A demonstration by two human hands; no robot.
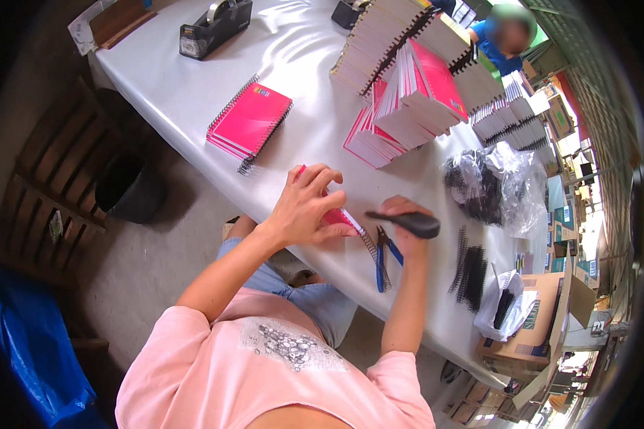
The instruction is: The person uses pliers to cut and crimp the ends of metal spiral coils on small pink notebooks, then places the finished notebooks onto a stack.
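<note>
With the pink notebook (334,217) in the grasp as the clock's centre, its covers are clamped between the thumb and curled fingers of the left hand (309,207), just over the near edge of the white-covered table (315,93). A thin spiral binding coil (369,245) is seen running out from the notebook's end, between four and five o'clock. At three o'clock, a dark object, probably a black tool (423,224), is gripped by the right hand (410,243), its fingers bent around it; the exact kind is blurred. Blue-handled pliers (380,268) are seen beside the coil, with their handles spread.

Toward eleven o'clock, two pink spiral notebooks (256,114) are stacked, and a black tape dispenser (215,34) is placed farther out. At one o'clock, a leaning pile of pink-covered page blocks (408,107) is heaped. Black coils are enclosed in a clear plastic bag (519,182) between two and three o'clock. At four o'clock, loose black coils (474,277) are laid out, and beyond them a white plastic bag (490,314) is set against a cardboard box (544,304). Between one and two o'clock, a person in blue (495,50) is seen behind the stacks.
</note>
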